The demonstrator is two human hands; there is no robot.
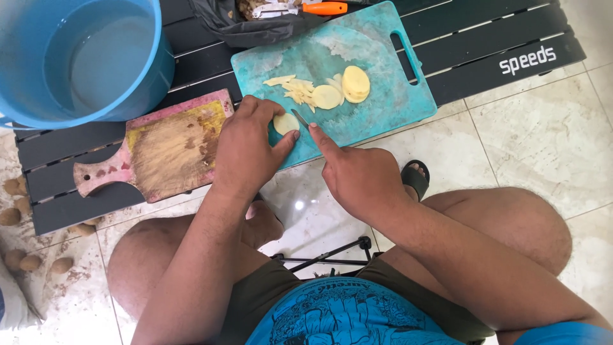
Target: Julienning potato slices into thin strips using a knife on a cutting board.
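My left grip [246, 150] is curled narrow around a peeled potato piece [285, 123], with fingers on top and thumb below, pressing it down on the teal cutting board [383, 96]. My right grip [357, 176] is closed around a knife [301, 118]. The blade points to 11 o'clock from that hand and touches the potato's right side. The potato sits at 2 o'clock from my left hand and is nearer to it. Cut slices [341, 88] and thin strips [295, 87] lie on the board at 1 o'clock from the potato. A wooden board [169, 150] lies bare on the dark surface [485, 38] at 9 o'clock. A blue bucket [143, 76] at 10 o'clock holds water. A dark bag [255, 25] at 12 o'clock holds peels, I think.
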